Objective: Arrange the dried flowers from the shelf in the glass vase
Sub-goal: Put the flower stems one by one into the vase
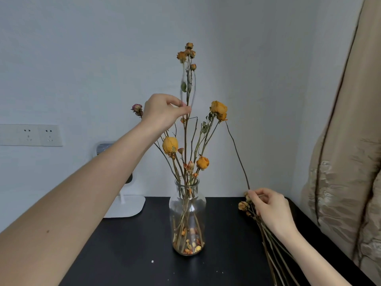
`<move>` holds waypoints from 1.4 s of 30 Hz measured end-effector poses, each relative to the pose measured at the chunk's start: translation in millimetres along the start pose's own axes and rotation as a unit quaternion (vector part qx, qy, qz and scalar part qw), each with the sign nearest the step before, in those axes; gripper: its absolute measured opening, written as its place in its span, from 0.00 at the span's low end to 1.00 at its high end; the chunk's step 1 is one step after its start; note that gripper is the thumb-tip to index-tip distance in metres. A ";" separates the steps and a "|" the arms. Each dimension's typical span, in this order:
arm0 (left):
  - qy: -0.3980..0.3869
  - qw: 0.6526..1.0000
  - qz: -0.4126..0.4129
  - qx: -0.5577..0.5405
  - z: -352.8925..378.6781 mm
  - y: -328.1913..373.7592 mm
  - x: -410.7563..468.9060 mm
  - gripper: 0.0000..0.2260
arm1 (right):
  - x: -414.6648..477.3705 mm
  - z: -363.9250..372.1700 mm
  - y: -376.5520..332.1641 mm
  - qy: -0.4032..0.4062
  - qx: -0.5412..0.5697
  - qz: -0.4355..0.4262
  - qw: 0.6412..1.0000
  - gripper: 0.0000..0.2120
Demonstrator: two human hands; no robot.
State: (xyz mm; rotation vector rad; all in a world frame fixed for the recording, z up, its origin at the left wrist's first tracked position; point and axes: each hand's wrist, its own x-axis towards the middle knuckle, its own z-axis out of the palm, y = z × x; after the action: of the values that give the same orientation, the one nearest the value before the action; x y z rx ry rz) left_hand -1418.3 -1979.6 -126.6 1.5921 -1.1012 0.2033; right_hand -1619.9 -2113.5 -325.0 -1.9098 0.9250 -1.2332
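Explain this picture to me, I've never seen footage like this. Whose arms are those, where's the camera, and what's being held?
There is no machine here. A person wears one wide-angle camera on the head, so you look along their own bare arms. On the black table stands a glass vase already holding several dried flowers, with loose petals at its bottom. The left hand pinches a tall stem that appears to run down into the vase. The right hand pinches a thin stem, above a bundle of dried flowers lying on the table. Behind are a white stand, wall sockets and a beige curtain.
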 end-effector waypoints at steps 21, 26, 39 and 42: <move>-0.170 0.971 -0.086 0.148 20.1 -22.0 2.8 0.12 | -0.6 0.3 -3.4 0.009 -0.010 0.003 1.000 0.08; -0.166 0.969 -0.071 0.170 16.7 -22.9 1.2 0.13 | 1.0 1.5 -11.6 0.028 0.031 0.006 0.999 0.08; 0.160 0.985 0.035 0.054 26.9 -110.9 -139.3 0.08 | 20.5 0.2 -82.0 0.074 0.152 -0.116 0.979 0.10; 0.033 0.992 -0.088 0.087 50.7 -147.0 -150.6 0.19 | 26.5 1.9 -96.7 0.095 0.144 -0.153 0.973 0.11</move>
State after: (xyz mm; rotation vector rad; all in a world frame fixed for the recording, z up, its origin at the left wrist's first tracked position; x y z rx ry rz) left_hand -1414.3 -1952.0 -341.2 1.8163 -0.9046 0.2378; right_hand -1590.7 -2085.1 -233.4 -1.7642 0.5164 -1.6560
